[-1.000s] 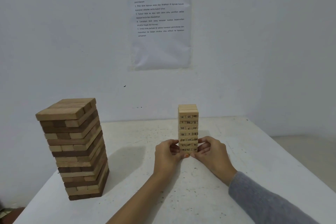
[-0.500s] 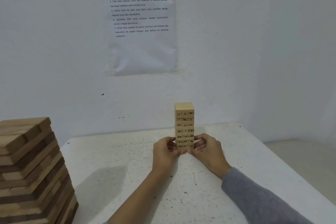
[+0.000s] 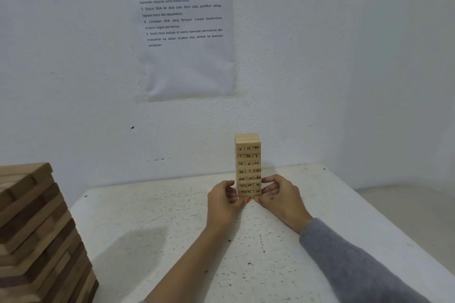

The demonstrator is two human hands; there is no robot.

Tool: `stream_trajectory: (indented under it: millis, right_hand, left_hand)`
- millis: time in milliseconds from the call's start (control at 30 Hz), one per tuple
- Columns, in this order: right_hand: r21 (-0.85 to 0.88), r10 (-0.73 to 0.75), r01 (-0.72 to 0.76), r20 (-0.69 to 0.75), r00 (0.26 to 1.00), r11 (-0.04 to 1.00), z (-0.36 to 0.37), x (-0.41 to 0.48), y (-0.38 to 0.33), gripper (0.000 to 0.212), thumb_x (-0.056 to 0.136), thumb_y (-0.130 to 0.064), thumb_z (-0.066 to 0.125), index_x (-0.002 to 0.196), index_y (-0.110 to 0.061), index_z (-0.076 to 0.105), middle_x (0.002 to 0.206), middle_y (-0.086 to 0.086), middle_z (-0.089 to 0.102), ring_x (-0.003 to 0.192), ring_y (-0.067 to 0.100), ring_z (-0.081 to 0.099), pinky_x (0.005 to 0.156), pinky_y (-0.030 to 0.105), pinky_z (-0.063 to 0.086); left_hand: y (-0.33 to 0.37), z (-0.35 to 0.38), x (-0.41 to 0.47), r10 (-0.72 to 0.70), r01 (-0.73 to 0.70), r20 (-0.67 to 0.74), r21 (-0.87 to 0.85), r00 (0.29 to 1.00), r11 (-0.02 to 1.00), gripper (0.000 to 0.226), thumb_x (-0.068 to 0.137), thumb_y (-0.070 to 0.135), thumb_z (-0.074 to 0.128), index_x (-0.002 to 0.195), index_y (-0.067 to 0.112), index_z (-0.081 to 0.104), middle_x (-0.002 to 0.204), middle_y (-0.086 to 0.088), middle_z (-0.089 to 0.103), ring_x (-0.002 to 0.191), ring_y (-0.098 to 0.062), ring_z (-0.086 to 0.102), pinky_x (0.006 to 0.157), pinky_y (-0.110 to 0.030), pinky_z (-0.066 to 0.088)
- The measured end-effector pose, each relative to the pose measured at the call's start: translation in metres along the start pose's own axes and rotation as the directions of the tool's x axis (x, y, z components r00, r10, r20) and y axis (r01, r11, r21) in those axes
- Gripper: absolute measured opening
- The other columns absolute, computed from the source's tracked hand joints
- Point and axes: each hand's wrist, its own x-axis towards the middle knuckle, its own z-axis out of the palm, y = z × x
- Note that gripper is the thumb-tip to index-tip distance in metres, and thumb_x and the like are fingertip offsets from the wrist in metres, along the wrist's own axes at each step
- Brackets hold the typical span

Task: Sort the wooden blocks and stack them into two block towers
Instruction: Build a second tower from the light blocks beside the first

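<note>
A small tower of pale numbered blocks (image 3: 248,160) stands upright near the far edge of the white table (image 3: 152,224). My left hand (image 3: 222,200) grips its lower left side with curled fingers. My right hand (image 3: 280,195) grips its lower right side the same way. Both thumbs meet at the tower's base. A large tower of light and dark wooden blocks (image 3: 37,233) stands at the table's left front, partly cut off by the frame.
A printed instruction sheet (image 3: 184,29) hangs on the white wall behind the table. The table's right edge runs diagonally past my grey sleeve (image 3: 357,265), with floor beyond it.
The view has swung right, so the large tower has slid toward the left edge of the frame. Both hands stay clasped round the small tower's base.
</note>
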Motion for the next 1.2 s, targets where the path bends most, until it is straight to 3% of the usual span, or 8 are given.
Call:
stream_trajectory:
  millis: [67, 167, 300, 600, 800, 1033, 1100, 1200]
  right_hand:
    - [-0.023, -0.009, 0.009, -0.017, 1.0, 1.0, -0.001, -0.005, 0.003, 0.044, 0.074, -0.003, 0.081, 0.109, -0.014, 0.056, 0.089, 0.005, 0.063, 0.073, 0.01, 0.057, 0.061, 0.008, 0.047]
    - [-0.101, -0.026, 0.018, -0.078, 0.997, 0.995, -0.004, -0.018, 0.007, 0.031, 0.08, -0.001, 0.074, 0.103, -0.011, 0.057, 0.085, 0.007, 0.059, 0.073, 0.014, 0.053, 0.066, 0.012, 0.045]
    - [-0.126, -0.03, 0.021, -0.068, 0.997, 0.992, -0.007, -0.046, 0.003, 0.014, 0.085, 0.002, 0.068, 0.092, -0.01, 0.066, 0.078, 0.003, 0.059, 0.071, 0.014, 0.054, 0.063, 0.009, 0.044]
    - [-0.149, -0.125, 0.157, 0.206, 0.971, 0.976, 0.018, -0.144, -0.044, 0.017, 0.084, 0.001, 0.066, 0.082, -0.013, 0.073, 0.068, -0.006, 0.062, 0.057, -0.009, 0.054, 0.059, 0.009, 0.045]
    - [-0.085, -0.142, 0.186, 0.375, 0.916, 0.979, 0.055, -0.192, -0.077, 0.021, 0.082, -0.001, 0.064, 0.077, -0.019, 0.073, 0.061, -0.006, 0.061, 0.051, -0.003, 0.054, 0.055, 0.01, 0.043]
    - [-0.036, -0.199, 0.237, 0.431, 0.88, 0.971, 0.109, -0.224, -0.099, 0.013, 0.083, -0.003, 0.068, 0.091, -0.012, 0.073, 0.074, -0.005, 0.065, 0.061, -0.004, 0.059, 0.059, 0.008, 0.046]
    - [-0.027, -0.187, 0.218, 0.418, 0.889, 0.975, 0.124, -0.23, -0.106, 0.017, 0.083, -0.007, 0.073, 0.099, -0.014, 0.07, 0.081, -0.004, 0.064, 0.068, 0.004, 0.06, 0.064, 0.008, 0.048]
    - [-0.007, -0.148, 0.162, 0.366, 0.919, 0.987, 0.14, -0.234, -0.114, 0.033, 0.084, -0.013, 0.074, 0.11, -0.024, 0.057, 0.093, -0.005, 0.059, 0.078, 0.005, 0.059, 0.063, 0.006, 0.047]
  left_hand:
    - [0.002, -0.001, -0.009, -0.053, 0.052, -0.029, -0.02, 0.998, 0.998, 0.055, 0.077, -0.002, 0.075, 0.126, 0.0, 0.05, 0.102, -0.011, 0.056, 0.082, -0.01, 0.051, 0.062, -0.005, 0.045]
    - [0.006, -0.009, -0.028, -0.08, 0.08, -0.036, 0.018, 0.996, 0.997, 0.049, 0.081, 0.004, 0.073, 0.123, 0.01, 0.048, 0.101, 0.001, 0.05, 0.089, -0.008, 0.049, 0.064, -0.005, 0.042]
    - [0.009, -0.029, -0.058, -0.059, 0.056, 0.056, 0.062, 0.997, 0.997, 0.034, 0.084, -0.004, 0.061, 0.112, 0.015, 0.053, 0.101, 0.002, 0.052, 0.094, -0.012, 0.052, 0.069, -0.006, 0.044]
    - [0.018, -0.096, -0.134, -0.025, -0.021, 0.245, 0.186, 0.969, 0.982, 0.025, 0.086, 0.002, 0.061, 0.096, 0.024, 0.065, 0.095, 0.003, 0.062, 0.085, -0.005, 0.059, 0.07, -0.008, 0.046]
    - [0.017, -0.164, -0.172, 0.023, -0.131, 0.32, 0.319, 0.947, 0.939, 0.022, 0.084, 0.009, 0.066, 0.082, 0.03, 0.065, 0.084, 0.007, 0.067, 0.078, 0.003, 0.061, 0.065, -0.01, 0.045]
    - [0.002, -0.223, -0.206, -0.044, -0.031, 0.173, 0.407, 0.984, 0.913, 0.02, 0.084, 0.007, 0.067, 0.079, 0.026, 0.07, 0.076, 0.009, 0.068, 0.076, -0.001, 0.061, 0.063, -0.01, 0.045]
    - [-0.008, -0.239, -0.211, -0.071, 0.034, 0.065, 0.451, 0.995, 0.892, 0.02, 0.084, 0.009, 0.069, 0.076, 0.027, 0.067, 0.079, 0.008, 0.068, 0.079, -0.003, 0.061, 0.064, -0.009, 0.046]
    - [-0.019, -0.258, -0.211, -0.121, 0.203, -0.209, 0.43, 0.97, 0.88, 0.021, 0.08, 0.014, 0.075, 0.087, 0.022, 0.057, 0.09, 0.002, 0.062, 0.082, -0.012, 0.058, 0.062, -0.008, 0.043]
